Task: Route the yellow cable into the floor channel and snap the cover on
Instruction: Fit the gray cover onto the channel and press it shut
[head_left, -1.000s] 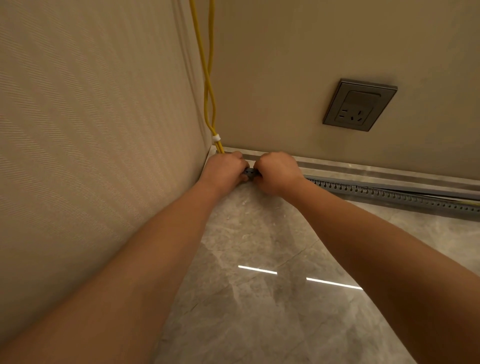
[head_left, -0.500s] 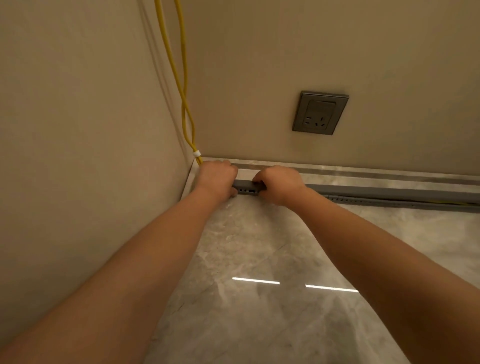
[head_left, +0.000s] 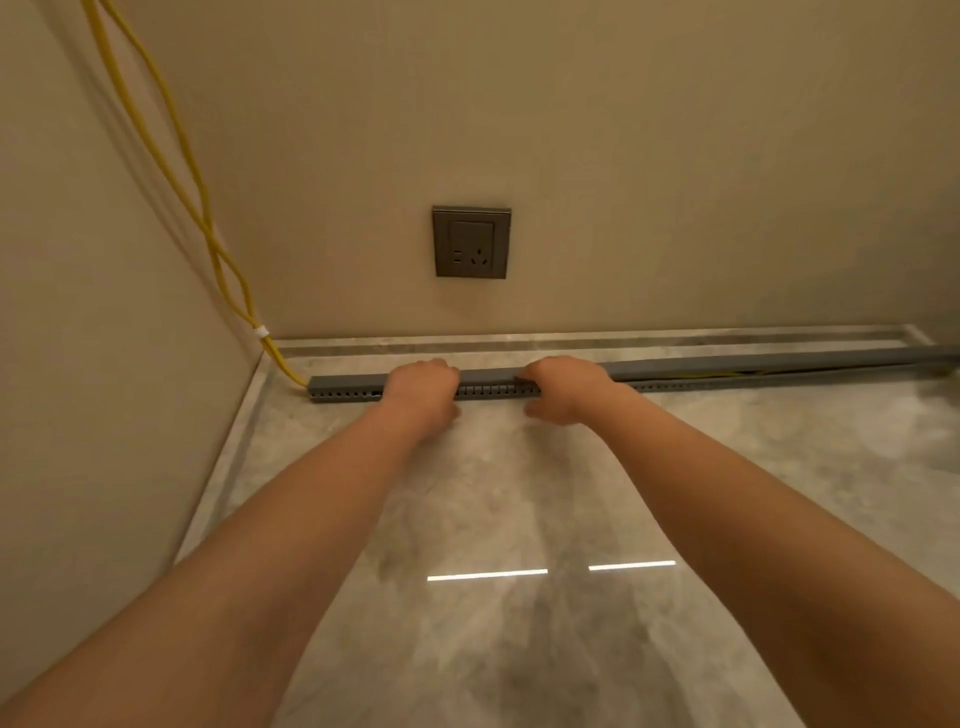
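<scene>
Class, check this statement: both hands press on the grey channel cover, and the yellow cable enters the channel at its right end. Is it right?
Not quite. The head view shows the yellow cable entering the grey channel at its left end, by the corner. Both the left hand and right hand do press on the cover.

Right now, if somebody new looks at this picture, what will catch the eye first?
Probably the two bare hands, left hand and right hand, pressing side by side on the grey floor channel along the wall's foot. Next, the yellow cable hangs down the left corner and enters the channel's left end. A dark wall socket sits above the hands.
</scene>
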